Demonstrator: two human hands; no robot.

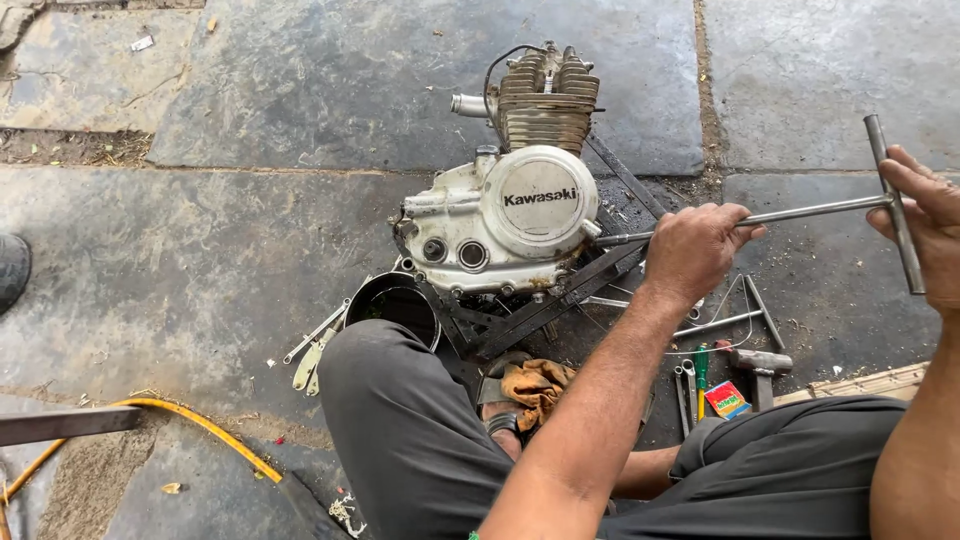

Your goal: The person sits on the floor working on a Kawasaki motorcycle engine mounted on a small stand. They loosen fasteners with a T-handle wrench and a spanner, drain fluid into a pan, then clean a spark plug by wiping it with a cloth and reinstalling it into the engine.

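Note:
A white, grimy motorcycle engine [505, 215] with a finned cylinder on top sits on a dark metal frame [560, 295] on the stone floor. A long metal T-handle wrench [810, 211] runs from the engine's right side out to the right. My left hand [692, 248] is closed around the wrench shaft close to the engine. My right hand [925, 215] grips the crossbar handle at the far right. My knees in grey trousers fill the bottom of the view.
A black round bowl [395, 300] stands left of the frame, with spanners [315, 345] beside it. An orange rag [535, 385] lies by my foot. Another T-wrench [735, 318], a hammer [760, 365], a small box [727, 399] and screwdrivers lie right. A yellow hose [200, 425] crosses lower left.

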